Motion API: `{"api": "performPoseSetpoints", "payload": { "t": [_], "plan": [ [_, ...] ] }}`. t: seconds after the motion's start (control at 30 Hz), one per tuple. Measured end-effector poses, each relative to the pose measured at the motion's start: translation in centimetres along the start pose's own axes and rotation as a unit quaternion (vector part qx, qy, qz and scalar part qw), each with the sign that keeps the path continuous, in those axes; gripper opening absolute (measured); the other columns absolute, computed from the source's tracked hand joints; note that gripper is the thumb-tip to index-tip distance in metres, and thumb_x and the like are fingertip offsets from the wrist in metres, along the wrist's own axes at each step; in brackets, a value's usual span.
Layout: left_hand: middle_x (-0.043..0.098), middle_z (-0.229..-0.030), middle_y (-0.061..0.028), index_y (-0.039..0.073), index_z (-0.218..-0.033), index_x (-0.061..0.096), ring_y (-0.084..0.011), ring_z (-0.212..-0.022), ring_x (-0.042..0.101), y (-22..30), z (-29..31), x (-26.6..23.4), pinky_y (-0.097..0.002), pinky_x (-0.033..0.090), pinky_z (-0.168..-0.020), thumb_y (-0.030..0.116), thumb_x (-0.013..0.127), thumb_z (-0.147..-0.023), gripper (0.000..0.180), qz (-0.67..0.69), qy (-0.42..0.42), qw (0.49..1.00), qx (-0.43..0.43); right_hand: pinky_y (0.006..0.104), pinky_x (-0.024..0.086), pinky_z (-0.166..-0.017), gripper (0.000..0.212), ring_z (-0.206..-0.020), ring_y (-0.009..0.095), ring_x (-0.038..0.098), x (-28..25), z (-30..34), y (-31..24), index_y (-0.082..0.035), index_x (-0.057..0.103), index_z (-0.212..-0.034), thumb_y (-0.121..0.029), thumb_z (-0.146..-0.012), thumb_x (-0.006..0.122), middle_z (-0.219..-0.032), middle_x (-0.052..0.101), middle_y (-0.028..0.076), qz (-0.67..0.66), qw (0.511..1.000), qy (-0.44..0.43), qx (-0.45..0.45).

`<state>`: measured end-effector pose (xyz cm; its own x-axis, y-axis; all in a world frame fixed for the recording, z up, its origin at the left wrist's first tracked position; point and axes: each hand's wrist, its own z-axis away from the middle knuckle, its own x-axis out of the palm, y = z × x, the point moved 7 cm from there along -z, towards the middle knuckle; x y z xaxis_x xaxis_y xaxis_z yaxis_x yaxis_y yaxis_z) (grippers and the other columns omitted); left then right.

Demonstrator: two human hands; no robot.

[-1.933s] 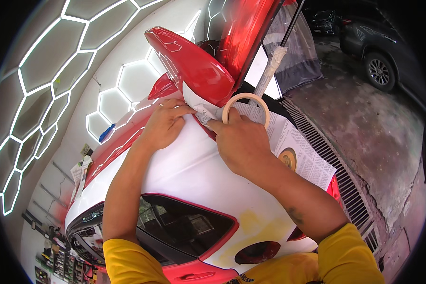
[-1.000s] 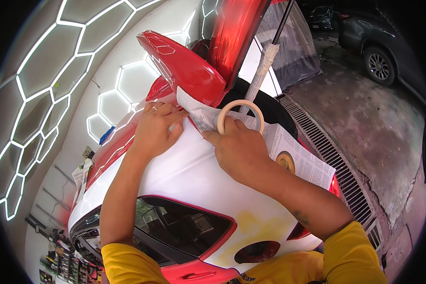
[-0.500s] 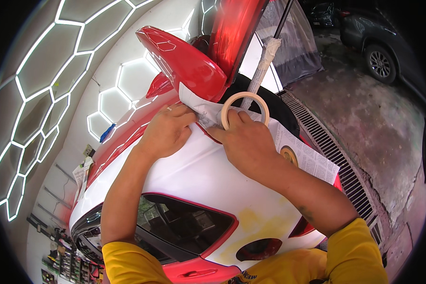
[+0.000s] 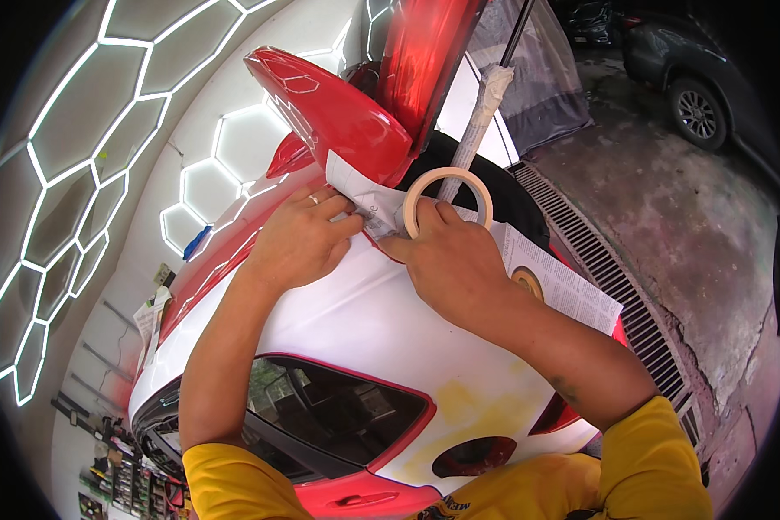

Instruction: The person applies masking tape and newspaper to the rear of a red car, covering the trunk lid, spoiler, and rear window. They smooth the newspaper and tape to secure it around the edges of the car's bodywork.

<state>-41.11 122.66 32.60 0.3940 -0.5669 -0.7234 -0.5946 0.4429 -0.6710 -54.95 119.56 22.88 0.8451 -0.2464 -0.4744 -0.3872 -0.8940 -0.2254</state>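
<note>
Little has moved since half a second ago: the fingers of the left hand (image 4: 299, 238) have shifted slightly along the paper's edge, while the roll of tape (image 4: 486, 201) keeps nearly the same place at the right hand (image 4: 455, 260). The roll stands around that hand's bent fingers, with its thumb reaching left to the edge of the white panel (image 4: 321, 312); whether the fingers clamp the roll I cannot tell. The left fingers are curled at the paper, but their tips are too hidden to show a pinch. The newspaper (image 4: 572, 290) spreads from between the hands to beyond the right wrist, and the red spoiler (image 4: 334, 113) rises just past the left fingers. The roll should handle as a light, fairly stiff ring, best carried through its core. The paper looks thin, soft and easily creased or torn, so flat fingertips near its panel-side edge would suit it.
</note>
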Motion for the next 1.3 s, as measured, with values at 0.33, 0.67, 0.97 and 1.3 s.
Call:
{"api": "performPoseSetpoints", "payload": {
  "t": [0.33,0.67,0.97,1.3],
  "plan": [
    [0.076,-0.12,-0.0151,0.003,-0.115,0.079,-0.0367,-0.113,0.071,1.1,0.4,-0.2,-0.0466,0.056,-0.103,0.0,0.07,-0.08,0.037,0.207,0.007,0.976,-0.074,0.0401,0.062,-0.079,0.032,-0.11,0.03,0.069,-1.1,0.3,1.0,-0.011,0.082,-0.118,-0.011,-0.086,0.078,-0.116,0.067,0.015,0.027,0.996,-0.016,-0.088],
    [0.068,-0.13,-0.0165,0.007,-0.118,0.08,-0.0376,-0.121,0.066,2.6,0.6,-0.3,-0.0495,0.053,-0.106,0.0,0.064,-0.078,0.043,0.193,-0.012,0.976,-0.095,0.0407,0.059,-0.071,0.037,-0.093,0.027,0.069,-3.9,5.6,5.4,-0.016,0.082,-0.12,-0.021,-0.083,0.084,-0.097,0.067,0.008,-0.079,0.995,0.031,-0.06],
    [0.067,-0.125,-0.0151,0.005,-0.112,0.077,-0.0372,-0.119,0.066,5.1,-1.5,-1.4,-0.0496,0.054,-0.104,0.003,0.067,-0.078,0.036,0.043,-0.022,0.998,-0.04,0.0322,0.058,-0.065,0.027,-0.093,0.02,0.067,-3.4,4.7,5.1,-0.015,0.082,-0.11,-0.021,-0.084,0.076,-0.093,0.066,0.002,0.069,0.975,0.069,-0.198],
    [0.074,-0.113,-0.0172,0.0,-0.107,0.075,-0.0386,-0.112,0.07,4.2,-1.9,-0.9,-0.0464,0.055,-0.101,0.002,0.073,-0.088,0.019,0.19,-0.047,0.97,-0.141,0.0343,0.057,-0.064,0.024,-0.091,0.019,0.066,-4.8,3.5,7.4,-0.018,0.084,-0.106,-0.024,-0.083,0.077,-0.093,0.066,0.002,-0.029,0.983,0.047,-0.176]
  ]
}}
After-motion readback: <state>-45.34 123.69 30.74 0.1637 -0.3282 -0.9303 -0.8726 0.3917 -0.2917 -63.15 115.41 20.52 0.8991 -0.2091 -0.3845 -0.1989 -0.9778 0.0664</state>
